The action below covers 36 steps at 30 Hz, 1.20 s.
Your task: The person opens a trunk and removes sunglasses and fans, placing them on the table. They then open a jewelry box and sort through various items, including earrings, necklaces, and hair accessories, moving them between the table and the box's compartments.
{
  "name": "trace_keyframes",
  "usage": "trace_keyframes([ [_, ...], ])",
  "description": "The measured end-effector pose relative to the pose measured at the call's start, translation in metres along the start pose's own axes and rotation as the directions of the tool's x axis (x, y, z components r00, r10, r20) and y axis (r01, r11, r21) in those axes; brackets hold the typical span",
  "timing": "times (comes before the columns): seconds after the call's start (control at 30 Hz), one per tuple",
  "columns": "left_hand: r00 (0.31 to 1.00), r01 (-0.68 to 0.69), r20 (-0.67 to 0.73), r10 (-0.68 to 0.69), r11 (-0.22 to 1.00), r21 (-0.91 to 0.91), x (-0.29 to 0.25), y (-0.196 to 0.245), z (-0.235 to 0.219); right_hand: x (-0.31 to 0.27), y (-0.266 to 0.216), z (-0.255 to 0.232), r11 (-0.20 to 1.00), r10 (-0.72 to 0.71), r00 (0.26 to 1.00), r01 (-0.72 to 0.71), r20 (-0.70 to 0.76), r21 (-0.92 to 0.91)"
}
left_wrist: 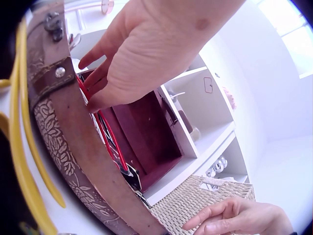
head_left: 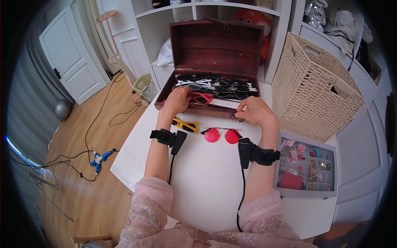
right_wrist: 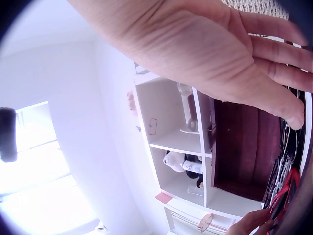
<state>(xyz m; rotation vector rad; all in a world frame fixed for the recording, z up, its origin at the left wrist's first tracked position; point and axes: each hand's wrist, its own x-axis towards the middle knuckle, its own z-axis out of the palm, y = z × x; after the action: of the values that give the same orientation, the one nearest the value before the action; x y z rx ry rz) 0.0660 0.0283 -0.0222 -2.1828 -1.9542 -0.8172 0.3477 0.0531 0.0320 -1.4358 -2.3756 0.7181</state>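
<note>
In the head view, my left hand [head_left: 178,100] pinches red-framed glasses [head_left: 202,98] at the front left of an open dark-red chest [head_left: 217,49]. Dark and white-framed glasses [head_left: 194,82] fill the chest. My right hand [head_left: 257,112] is at the chest's front right edge, fingers loosely bent, holding nothing that shows. The right wrist view shows its fingers [right_wrist: 279,54] spread over the chest and the red glasses [right_wrist: 286,196] by my left hand [right_wrist: 250,223]. In front of the chest lie yellow-framed glasses [head_left: 186,125] and round pink-lensed glasses [head_left: 211,135].
A tall woven basket [head_left: 316,84] stands right of the chest. Nearer, at the table's right side, is a compartment box [head_left: 306,165] of small accessories. White shelving [head_left: 144,25] rises behind. Cables run from both wrist cameras over the white table [head_left: 202,186].
</note>
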Motion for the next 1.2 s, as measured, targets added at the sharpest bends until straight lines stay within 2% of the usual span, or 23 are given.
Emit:
trace_keyframes([
  [0.07, 0.999, -0.017, -0.029, 0.017, 1.0, -0.005, 0.0, 0.003, -0.002, 0.001, 0.003, 0.002, 1.0, -0.022, 1.0, 0.022, -0.013, -0.002],
  [0.17, 0.999, 0.044, 0.009, -0.044, 0.999, 0.012, 0.001, 0.006, -0.004, 0.001, 0.002, 0.002, 0.999, -0.039, 0.999, 0.039, -0.024, -0.003],
  [0.23, 0.999, 0.024, -0.026, -0.023, 0.999, 0.034, 0.002, 0.005, -0.006, 0.001, 0.002, 0.001, 0.999, -0.033, 0.999, 0.033, -0.021, -0.001],
  [0.37, 1.0, -0.028, -0.006, 0.028, 0.999, 0.047, 0.004, 0.008, -0.011, 0.001, 0.002, 0.0, 0.998, -0.059, 0.998, 0.06, 0.002, -0.004],
  [0.57, 0.998, -0.049, -0.04, 0.048, 0.998, -0.027, 0.002, 0.015, -0.034, 0.003, 0.005, 0.002, 0.996, -0.09, 0.996, 0.09, 0.013, 0.003],
  [0.63, 0.997, -0.022, 0.067, 0.029, 0.994, -0.102, -0.001, 0.018, -0.049, 0.002, 0.005, 0.001, 0.996, -0.093, 0.996, 0.093, 0.012, 0.006],
  [0.77, 0.99, 0.016, 0.139, -0.007, 0.998, -0.069, -0.01, 0.029, -0.076, 0.003, 0.005, 0.001, 0.995, -0.099, 0.995, 0.099, 0.011, 0.009],
  [0.83, 0.965, 0.117, 0.243, -0.099, 0.991, -0.063, -0.012, 0.028, -0.083, 0.003, 0.005, 0.001, 0.995, -0.099, 0.995, 0.099, 0.012, 0.01],
  [0.87, 0.965, 0.118, 0.243, -0.099, 0.991, -0.063, -0.013, 0.028, -0.084, 0.003, 0.005, 0.001, 0.995, -0.097, 0.995, 0.096, 0.011, 0.009],
  [0.93, 0.931, 0.126, 0.347, -0.114, 0.992, -0.01, -0.017, 0.029, -0.086, 0.002, 0.004, 0.001, 0.995, -0.095, 0.995, 0.095, 0.011, 0.007],
  [1.03, 0.903, 0.112, 0.417, -0.108, 0.994, 0.014, -0.018, 0.038, -0.087, 0.002, 0.003, 0.001, 0.997, -0.079, 0.997, 0.078, 0.014, 0.025],
  [1.13, 0.894, 0.046, 0.447, -0.029, 0.999, -0.026, -0.015, 0.026, -0.073, 0.002, 0.003, 0.0, 0.997, -0.078, 0.997, 0.077, 0.023, 0.017],
  [1.2, 0.886, 0.062, 0.459, -0.065, 0.998, 0.021, -0.014, 0.026, -0.068, 0.002, 0.003, 0.0, 0.996, -0.084, 0.996, 0.083, 0.018, 0.019],
])
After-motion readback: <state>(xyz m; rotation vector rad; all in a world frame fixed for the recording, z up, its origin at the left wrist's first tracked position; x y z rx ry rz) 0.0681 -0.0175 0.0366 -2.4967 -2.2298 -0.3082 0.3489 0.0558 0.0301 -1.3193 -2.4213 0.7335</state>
